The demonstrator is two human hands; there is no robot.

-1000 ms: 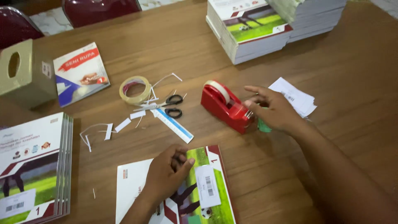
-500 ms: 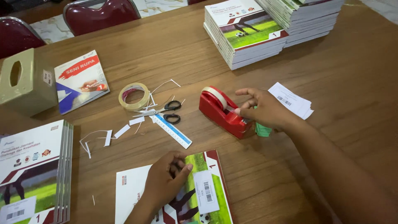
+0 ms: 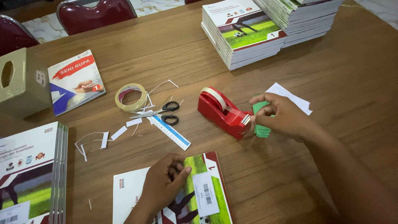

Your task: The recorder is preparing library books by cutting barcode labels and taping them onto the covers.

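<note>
Your right hand [image 3: 282, 118] is pinching tape at the cutter end of the red tape dispenser [image 3: 224, 112], mid-desk; your left hand [image 3: 166, 184] is pressing flat on the book [image 3: 207, 195] at the near edge.

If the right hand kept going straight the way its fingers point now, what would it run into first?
The right hand points left, fingertips at the cutter end of the red tape dispenser. It would likely meet that dispenser at once; past it lie the scissors.
</note>
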